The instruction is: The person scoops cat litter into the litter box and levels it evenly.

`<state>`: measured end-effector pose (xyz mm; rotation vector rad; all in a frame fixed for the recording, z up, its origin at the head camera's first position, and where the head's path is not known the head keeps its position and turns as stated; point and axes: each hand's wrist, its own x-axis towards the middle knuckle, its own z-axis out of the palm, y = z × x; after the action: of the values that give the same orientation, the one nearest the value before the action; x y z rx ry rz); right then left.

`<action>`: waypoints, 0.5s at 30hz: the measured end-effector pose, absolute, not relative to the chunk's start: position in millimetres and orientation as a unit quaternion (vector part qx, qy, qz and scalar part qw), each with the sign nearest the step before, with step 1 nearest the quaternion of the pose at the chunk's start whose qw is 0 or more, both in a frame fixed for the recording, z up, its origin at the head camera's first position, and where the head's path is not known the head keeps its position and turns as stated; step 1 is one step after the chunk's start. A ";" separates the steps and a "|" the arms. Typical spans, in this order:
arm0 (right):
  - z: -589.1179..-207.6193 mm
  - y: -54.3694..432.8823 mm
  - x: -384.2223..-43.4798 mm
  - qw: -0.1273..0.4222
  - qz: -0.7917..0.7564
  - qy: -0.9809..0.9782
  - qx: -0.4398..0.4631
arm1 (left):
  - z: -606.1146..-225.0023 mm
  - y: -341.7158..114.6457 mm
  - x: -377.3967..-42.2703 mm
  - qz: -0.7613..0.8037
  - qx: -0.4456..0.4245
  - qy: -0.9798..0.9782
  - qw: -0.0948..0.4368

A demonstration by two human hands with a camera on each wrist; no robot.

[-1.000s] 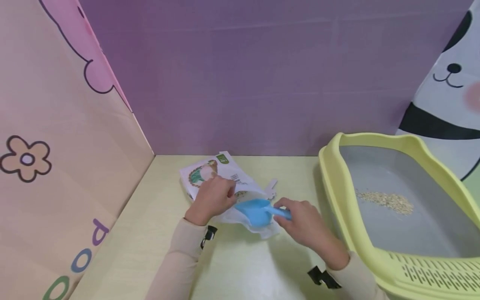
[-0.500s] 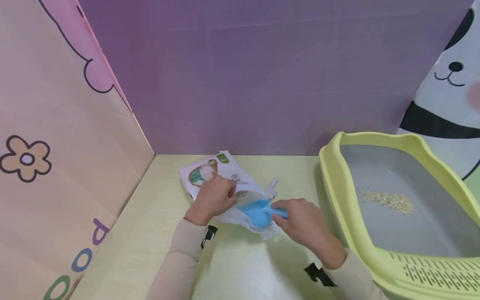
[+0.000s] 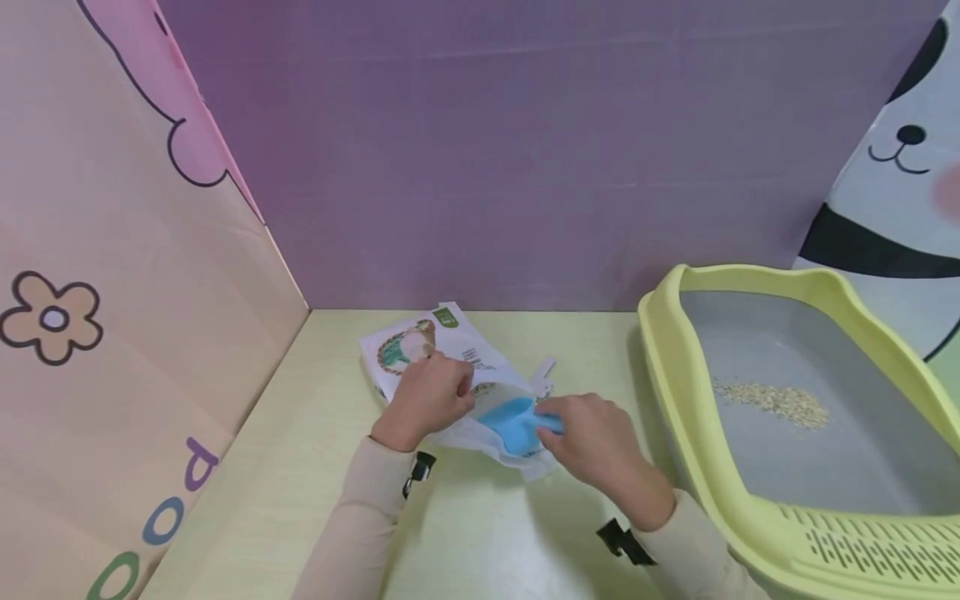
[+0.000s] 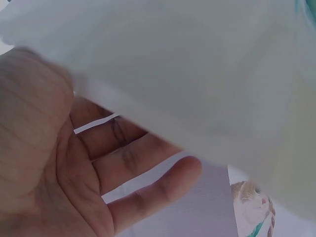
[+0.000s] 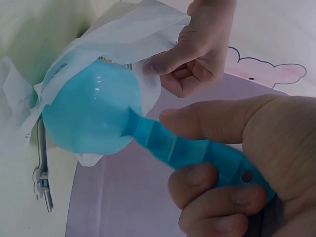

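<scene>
A white litter bag [image 3: 480, 354] with a cat picture lies on the table, its mouth facing me. My left hand [image 3: 433, 392] pinches the upper edge of that mouth; in the left wrist view the bag's film [image 4: 187, 89] covers its fingertips, with the other fingers loosely bent. My right hand [image 3: 596, 437] grips the handle of a blue scoop [image 3: 513, 425], its bowl inside the bag mouth. In the right wrist view the scoop bowl [image 5: 94, 108] tilts into the bag, and a few granules show at the bag's opening. What the bowl holds is hidden.
To the right stands a yellow litter box [image 3: 678, 400] with a grey floor and a small heap of pale granules [image 3: 780, 404]. A grey bag clip [image 5: 43, 170] lies beside the bag. A purple backdrop [image 3: 465, 167] rises behind the table.
My right hand and the scoop have shifted left, and the bowl sits deeper in the bag mouth. My left hand holds nearly still at the bag.
</scene>
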<state>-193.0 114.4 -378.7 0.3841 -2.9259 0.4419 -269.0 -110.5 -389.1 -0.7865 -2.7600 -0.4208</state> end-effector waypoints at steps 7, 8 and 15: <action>-377.1 110.2 -196.3 0.075 0.129 -0.981 0.125 | -388.9 -110.3 -268.9 -0.149 -0.269 -0.945 0.113; -377.3 109.6 -197.1 0.073 0.127 -0.981 0.124 | -389.0 -110.3 -269.1 -0.148 -0.268 -0.945 0.112; -377.4 106.0 -201.4 0.066 0.108 -0.985 0.120 | -389.4 -110.2 -269.5 -0.140 -0.265 -0.948 0.106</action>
<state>-201.4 106.0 -377.4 0.3609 -2.9706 0.3271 -269.5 -110.2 -389.4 -0.7797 -2.7922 -0.4134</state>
